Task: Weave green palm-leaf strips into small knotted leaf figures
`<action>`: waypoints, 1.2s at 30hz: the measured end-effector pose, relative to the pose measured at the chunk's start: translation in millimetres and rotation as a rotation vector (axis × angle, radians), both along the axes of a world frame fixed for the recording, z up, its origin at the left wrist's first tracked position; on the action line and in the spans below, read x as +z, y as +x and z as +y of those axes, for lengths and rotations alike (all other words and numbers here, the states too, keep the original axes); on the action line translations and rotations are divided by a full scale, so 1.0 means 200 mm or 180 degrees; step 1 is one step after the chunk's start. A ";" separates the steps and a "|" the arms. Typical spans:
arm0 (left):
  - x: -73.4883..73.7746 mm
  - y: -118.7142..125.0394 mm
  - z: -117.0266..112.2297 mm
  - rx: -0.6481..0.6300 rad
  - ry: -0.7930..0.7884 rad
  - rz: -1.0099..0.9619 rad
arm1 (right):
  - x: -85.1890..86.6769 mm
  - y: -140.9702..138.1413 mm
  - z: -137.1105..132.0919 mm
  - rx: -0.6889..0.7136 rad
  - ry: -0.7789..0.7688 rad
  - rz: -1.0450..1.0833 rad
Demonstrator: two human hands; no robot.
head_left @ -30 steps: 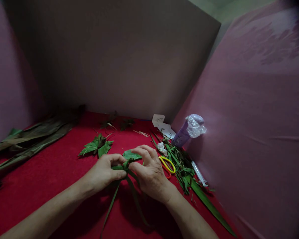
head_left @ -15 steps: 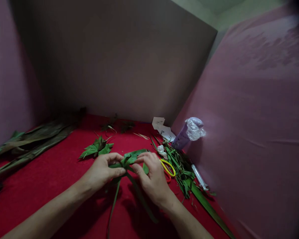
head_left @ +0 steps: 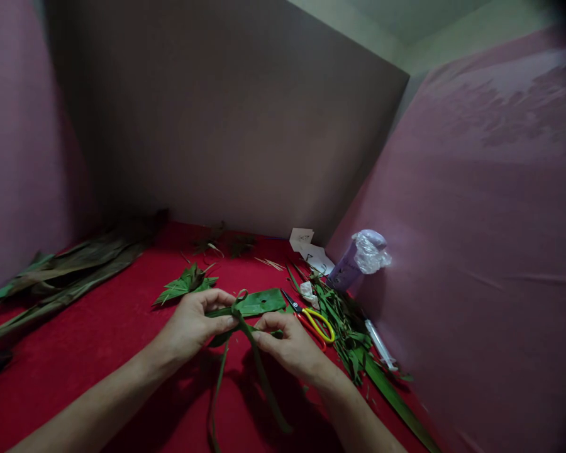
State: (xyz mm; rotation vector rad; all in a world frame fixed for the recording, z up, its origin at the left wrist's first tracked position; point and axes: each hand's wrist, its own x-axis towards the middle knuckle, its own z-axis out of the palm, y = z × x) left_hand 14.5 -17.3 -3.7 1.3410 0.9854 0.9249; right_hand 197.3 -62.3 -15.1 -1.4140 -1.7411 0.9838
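Between the thumb and fingers of my left hand (head_left: 191,326) is a folded green leaf (head_left: 261,303), its flat end pointing right. A narrow leaf strip (head_left: 265,374) is looped around the leaf beside my left fingertips. Its long tails hang down toward the red surface. My right hand (head_left: 290,346) is closed, thumb against fingers, on part of the strip just right of the loop. The exact pinch point is partly hidden by the fingers. Just beyond my right hand lie scissors (head_left: 321,325) with yellow and red handles, blades pointing up-left.
Leaf scraps (head_left: 342,314) are heaped at the right, near a plastic syringe (head_left: 380,345) and a purple container (head_left: 346,267) topped with clear plastic. A cut leaf piece (head_left: 183,286) lies behind my left hand. Long dried leaves (head_left: 80,270) lie far left. Thin sticks (head_left: 270,263) lie at the back.
My right hand has come down and toward me from the top of the leaf to its lower side. The flat leaf end and scissor blades are now uncovered. My left hand keeps its grip.
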 end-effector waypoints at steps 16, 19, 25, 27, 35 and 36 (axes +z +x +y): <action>-0.01 0.00 -0.01 -0.0099 -0.0267 0.0085 | 0.03 0.10 0.00 0.0133 0.0383 -0.0314; -0.02 0.02 -0.01 -0.0155 -0.0214 0.0085 | 0.04 0.03 -0.01 0.0202 0.0771 -0.0254; -0.02 0.04 -0.03 -0.0106 -0.0243 0.0218 | 0.03 -0.03 -0.04 -0.0806 0.1827 -0.0729; -0.02 0.04 -0.03 -0.0119 -0.0216 0.0229 | 0.03 -0.02 -0.05 -0.0916 0.2029 -0.0944; -0.04 0.03 -0.03 -0.0175 -0.0168 0.0154 | 0.00 -0.04 -0.03 -0.0081 0.1253 -0.0161; -0.04 0.03 -0.03 -0.0172 -0.0168 0.0186 | 0.00 -0.04 -0.02 -0.0088 0.1153 -0.0130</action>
